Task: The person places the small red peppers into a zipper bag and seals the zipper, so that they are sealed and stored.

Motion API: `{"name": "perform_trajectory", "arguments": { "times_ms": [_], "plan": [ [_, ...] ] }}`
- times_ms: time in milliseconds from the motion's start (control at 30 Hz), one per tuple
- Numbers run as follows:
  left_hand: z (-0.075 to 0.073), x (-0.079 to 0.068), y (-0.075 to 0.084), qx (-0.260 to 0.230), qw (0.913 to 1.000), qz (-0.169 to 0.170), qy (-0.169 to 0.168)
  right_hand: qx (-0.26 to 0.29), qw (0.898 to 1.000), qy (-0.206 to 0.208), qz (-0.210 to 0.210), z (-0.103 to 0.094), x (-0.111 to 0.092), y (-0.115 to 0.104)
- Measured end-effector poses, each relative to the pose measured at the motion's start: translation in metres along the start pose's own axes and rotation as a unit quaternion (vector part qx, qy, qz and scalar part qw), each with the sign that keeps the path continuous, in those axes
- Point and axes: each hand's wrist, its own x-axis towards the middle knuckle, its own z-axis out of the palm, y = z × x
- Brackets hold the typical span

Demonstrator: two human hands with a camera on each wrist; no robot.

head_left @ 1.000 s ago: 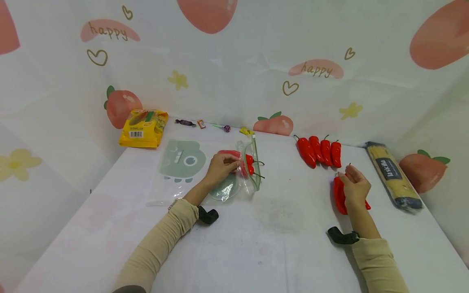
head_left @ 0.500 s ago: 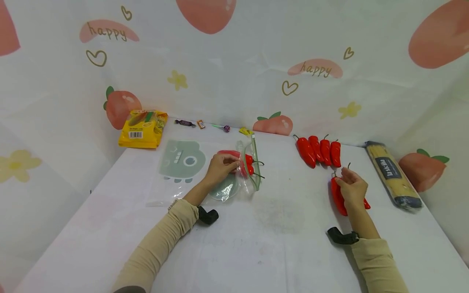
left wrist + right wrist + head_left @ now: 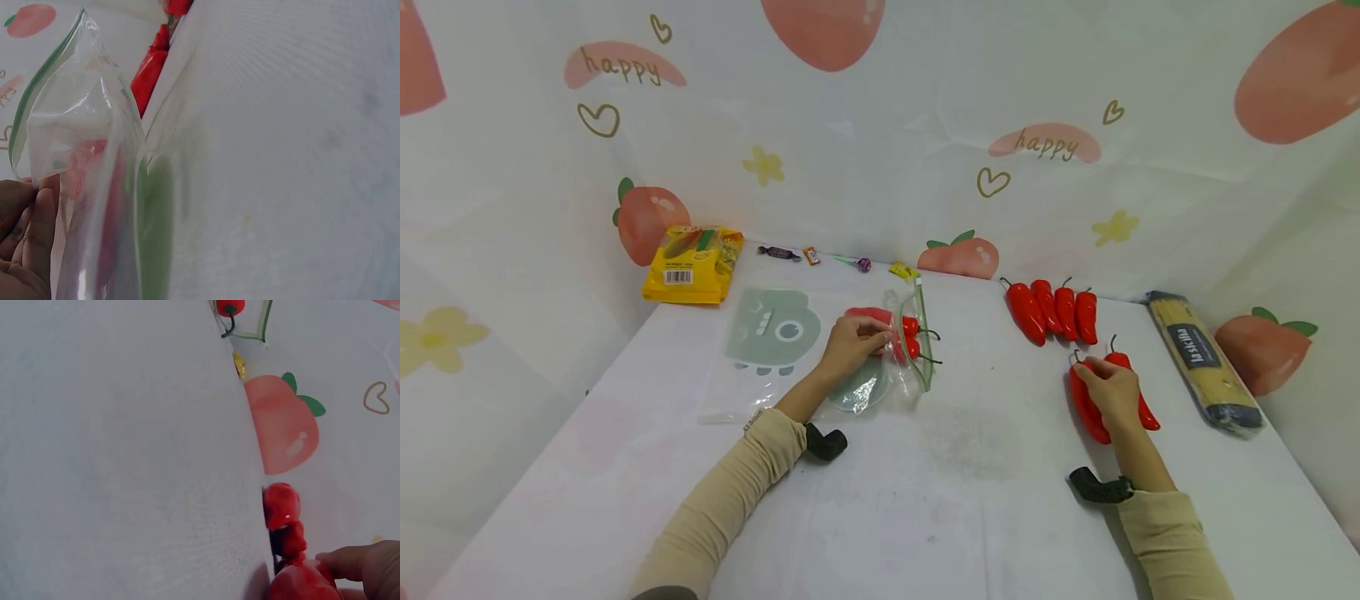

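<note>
In the head view my left hand [image 3: 847, 342] pinches the upper side of a clear zip bag [image 3: 797, 392] near its green-edged mouth. Two red chili peppers [image 3: 912, 326] lie in the bag, their stems poking out of the opening. In the left wrist view the finger and thumb grip the clear film [image 3: 81, 119], which stands raised off the table. Over at the right, my right hand [image 3: 1114, 392] holds a red chili pepper [image 3: 1086, 407] near its stem end, fingertips on its top. Another red pepper [image 3: 1142, 408] lies just right of that hand, partly hidden by it.
Several red peppers [image 3: 1026, 312] lie in a row at the back right. A pasta pack [image 3: 1202, 358] lies along the right side. At the back left are a yellow snack bag [image 3: 688, 271], a lollipop [image 3: 863, 264] and wrapped candies [image 3: 779, 252].
My right hand has shifted left, tipping the held pepper's stem end left and uncovering more of the pepper beside it. The left hand and bag have stayed put.
</note>
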Motion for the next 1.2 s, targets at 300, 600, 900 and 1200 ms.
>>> {"name": "perform_trajectory", "arguments": {
  "times_ms": [300,600,900,1200],
  "plan": [
    [0.001,0.002,-0.002,-0.001,1.0,0.001,-0.002,0.16,0.987,-0.021,0.006,0.009,-0.008,-0.024],
    [0.006,0.02,-0.034,-0.029,0.9996,0.006,0.002,0.39,0.914,-0.088,0.064,0.042,-0.007,-0.078],
    [0.008,0.021,-0.035,-0.017,0.9996,0.02,0.011,0.398,0.907,-0.124,0.058,0.08,-0.018,-0.095],
    [0.006,0.02,-0.033,-0.028,0.9994,0.013,0.019,0.39,0.898,-0.199,0.029,0.112,-0.038,-0.086]
  ]
}}
